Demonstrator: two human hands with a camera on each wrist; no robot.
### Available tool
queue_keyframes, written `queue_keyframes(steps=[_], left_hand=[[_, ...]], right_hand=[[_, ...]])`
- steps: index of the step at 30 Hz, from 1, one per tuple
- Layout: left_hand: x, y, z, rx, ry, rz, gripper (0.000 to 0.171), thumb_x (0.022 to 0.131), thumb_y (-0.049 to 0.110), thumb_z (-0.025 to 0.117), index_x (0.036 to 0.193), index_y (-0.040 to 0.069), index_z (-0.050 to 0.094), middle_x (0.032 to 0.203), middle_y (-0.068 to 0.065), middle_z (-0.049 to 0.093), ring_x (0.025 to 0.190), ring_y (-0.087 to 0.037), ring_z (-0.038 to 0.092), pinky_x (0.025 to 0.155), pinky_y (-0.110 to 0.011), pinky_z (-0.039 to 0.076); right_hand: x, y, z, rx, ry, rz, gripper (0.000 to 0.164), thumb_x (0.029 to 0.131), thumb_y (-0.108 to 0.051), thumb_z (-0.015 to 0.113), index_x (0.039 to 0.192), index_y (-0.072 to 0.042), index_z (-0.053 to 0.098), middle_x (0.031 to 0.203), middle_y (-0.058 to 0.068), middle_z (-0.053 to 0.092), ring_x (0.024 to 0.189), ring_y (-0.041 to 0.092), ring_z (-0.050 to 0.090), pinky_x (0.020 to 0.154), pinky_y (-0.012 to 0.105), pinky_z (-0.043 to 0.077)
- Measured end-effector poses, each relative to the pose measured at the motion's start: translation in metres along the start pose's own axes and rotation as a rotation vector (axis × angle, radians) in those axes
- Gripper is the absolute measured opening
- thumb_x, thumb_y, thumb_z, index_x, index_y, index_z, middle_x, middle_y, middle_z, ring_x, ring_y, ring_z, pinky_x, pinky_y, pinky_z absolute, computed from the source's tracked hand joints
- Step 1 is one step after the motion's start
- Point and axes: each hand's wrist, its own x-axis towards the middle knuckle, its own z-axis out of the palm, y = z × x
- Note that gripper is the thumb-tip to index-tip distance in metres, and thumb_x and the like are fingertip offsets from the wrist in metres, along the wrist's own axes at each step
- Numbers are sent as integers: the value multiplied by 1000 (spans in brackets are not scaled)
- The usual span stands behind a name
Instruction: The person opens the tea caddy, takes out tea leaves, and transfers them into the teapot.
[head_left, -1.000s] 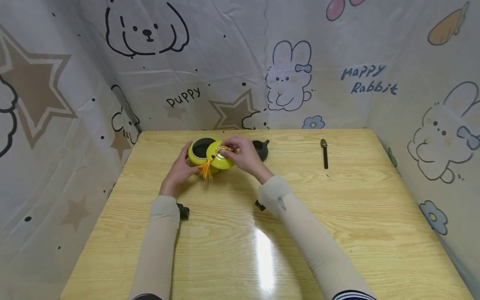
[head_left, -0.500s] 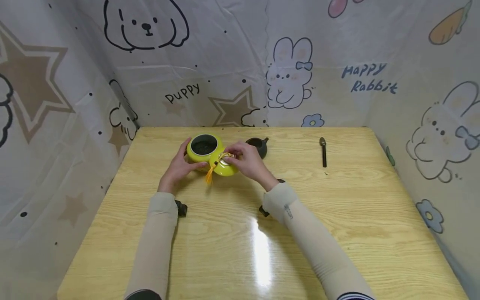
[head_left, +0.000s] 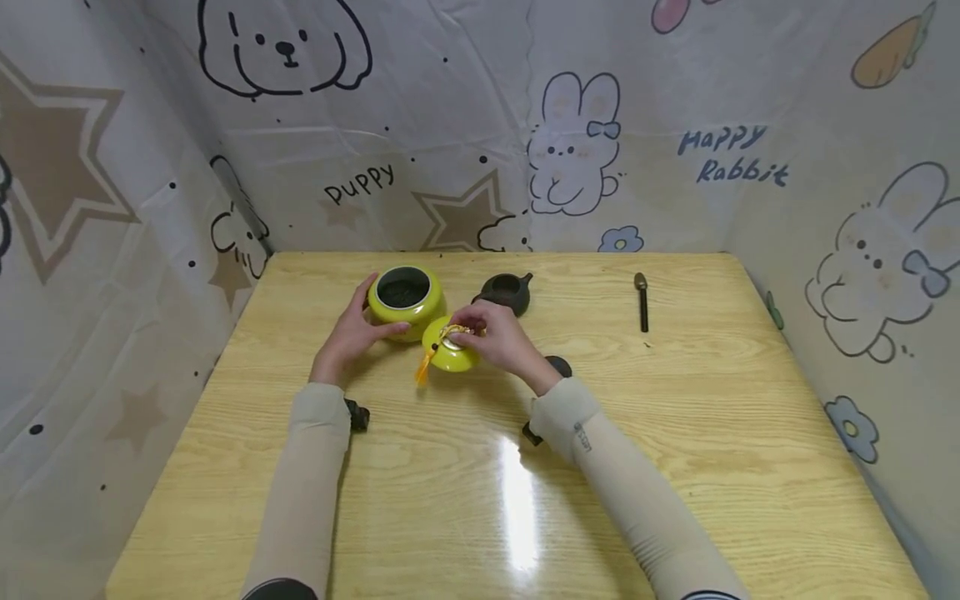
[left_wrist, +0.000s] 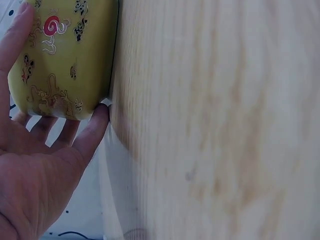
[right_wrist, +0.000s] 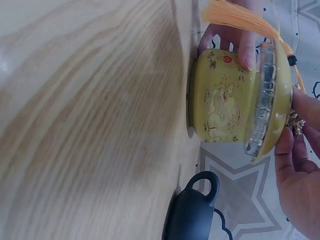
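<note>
A round yellow jar (head_left: 429, 312) with a wide mouth and dark inside stands at the back left of the table. My left hand (head_left: 348, 337) grips its left side, thumb at the front; the left wrist view shows the fingers (left_wrist: 90, 132) against its decorated wall. In front of the jar's right side, my right hand (head_left: 506, 337) pinches the knob of the yellow lid (head_left: 455, 360). An orange tassel (head_left: 423, 371) hangs from the knob. The right wrist view shows the lid's silvery inner rim (right_wrist: 265, 95), overlapping the jar's mouth in that view.
A small dark pot (head_left: 517, 304) with spout and handle stands behind my right hand. Farther right lies a small dark-handled spoon (head_left: 642, 308). A dark round thing (head_left: 558, 365) shows beside my right wrist. Patterned cloth walls (head_left: 450, 125) border the table (head_left: 675, 467).
The lid has moved from over the jar's right edge toward me and down, in my right hand, uncovering the jar's mouth. More of the dark pot shows. My left hand stays on the jar.
</note>
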Motion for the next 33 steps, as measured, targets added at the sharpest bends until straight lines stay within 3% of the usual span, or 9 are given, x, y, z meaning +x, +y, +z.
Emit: queue_keyframes(steps=[5,16,33], left_hand=[[-1,-2,-2,1,5,-7,123,77,45,92,167,34,9,173,-9,20,160,-32,16,128,-61,11],[-1,-3,0,-19,6,-39,124,76,47,92,168,34,9,174,-7,18,161,-32,13,128,-63,7],[1,1,2,-26,0,-41,121,77,48,91,167,38,10,174,-5,19,161,-30,11,128,-62,7]], right_hand=[[-1,4,5,-20,-48,-15,14,93,-16,80,105,-9,77,103,4,73,91,15,65,89,34,55],[-5,12,17,-31,-128,29,14,90,-14,82,101,-8,76,94,4,70,83,13,59,75,23,50],[-9,19,29,-47,-152,73,12,89,-13,83,97,-9,76,90,2,69,80,12,58,73,23,47]])
